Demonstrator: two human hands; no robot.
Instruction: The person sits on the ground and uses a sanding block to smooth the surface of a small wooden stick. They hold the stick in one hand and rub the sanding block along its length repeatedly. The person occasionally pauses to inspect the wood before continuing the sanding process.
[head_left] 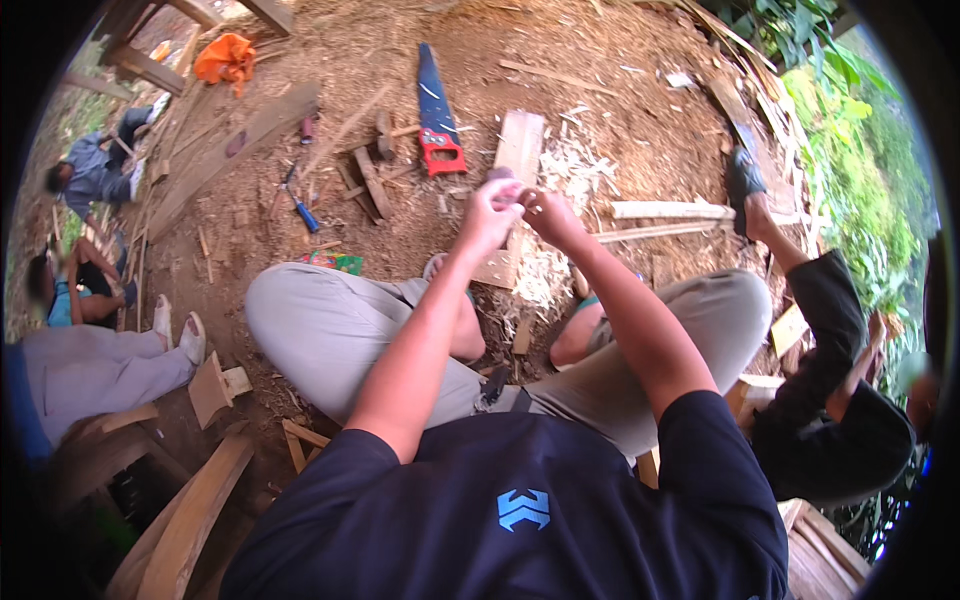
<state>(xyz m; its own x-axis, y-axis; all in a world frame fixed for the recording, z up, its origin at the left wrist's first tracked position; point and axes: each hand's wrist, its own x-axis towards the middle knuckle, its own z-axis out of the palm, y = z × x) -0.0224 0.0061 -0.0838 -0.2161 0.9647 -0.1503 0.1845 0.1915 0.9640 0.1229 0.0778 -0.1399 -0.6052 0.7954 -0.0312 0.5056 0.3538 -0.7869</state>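
Observation:
Both hands meet in front of me, above a pale wooden plank (518,140) lying among shavings between my feet. My left hand (486,218) is closed around something small, pinkish and purple, at its fingertips; its kind is too blurred to make out. Right beside it, my right hand (553,216) has its fingers curled in, close to the left fingertips. Whatever it may hold is hidden. Beyond the hands and a little left, a handsaw (436,110) with a dark blue blade and red handle lies on the ground.
Curly wood shavings (590,170) are heaped right of the plank. To the left lie a blue-handled tool (305,215), wooden pieces (370,180) and a long board (240,150). An orange cloth or bag (225,60) sits farther back. People are seated at left and right; one sandalled foot (745,185) reaches in.

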